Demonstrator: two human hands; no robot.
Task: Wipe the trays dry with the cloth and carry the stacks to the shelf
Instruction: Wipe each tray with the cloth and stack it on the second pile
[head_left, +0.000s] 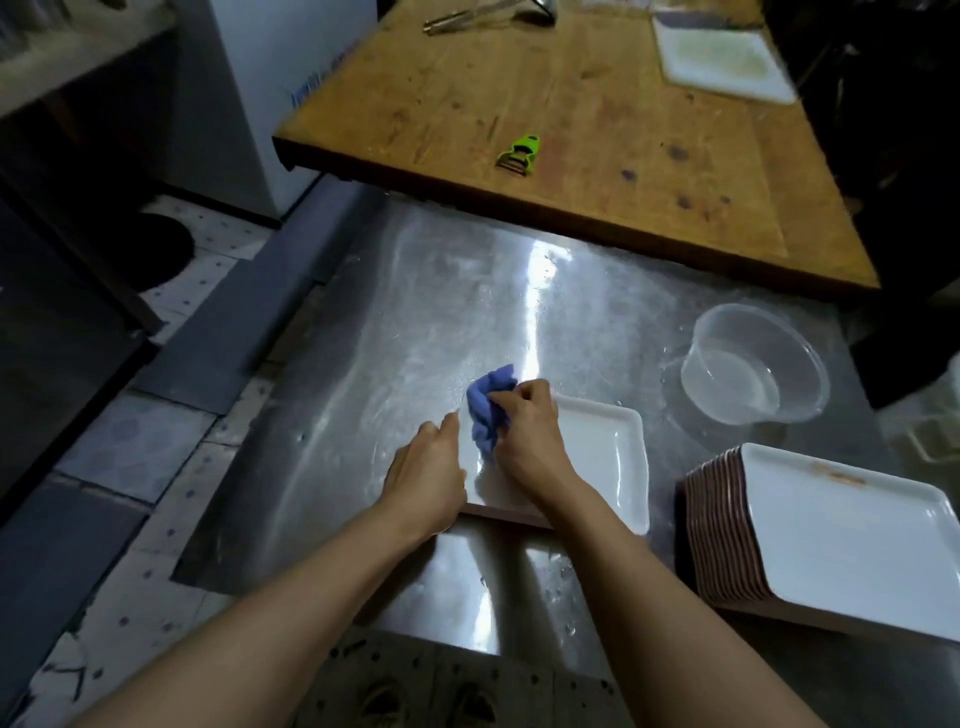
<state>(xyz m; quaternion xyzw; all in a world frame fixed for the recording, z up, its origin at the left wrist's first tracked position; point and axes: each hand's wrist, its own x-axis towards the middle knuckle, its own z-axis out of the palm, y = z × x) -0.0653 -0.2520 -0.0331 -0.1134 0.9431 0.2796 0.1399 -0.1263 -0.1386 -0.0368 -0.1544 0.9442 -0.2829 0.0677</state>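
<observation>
The tray lies flat on the steel counter, left of the stack. It looks stiff, wet and slippery, so best held by the rim. The right hand grips the soft cloth at the tray's far-left corner; the left hand steadies the tray's left edge, fingers fairly straight.
</observation>
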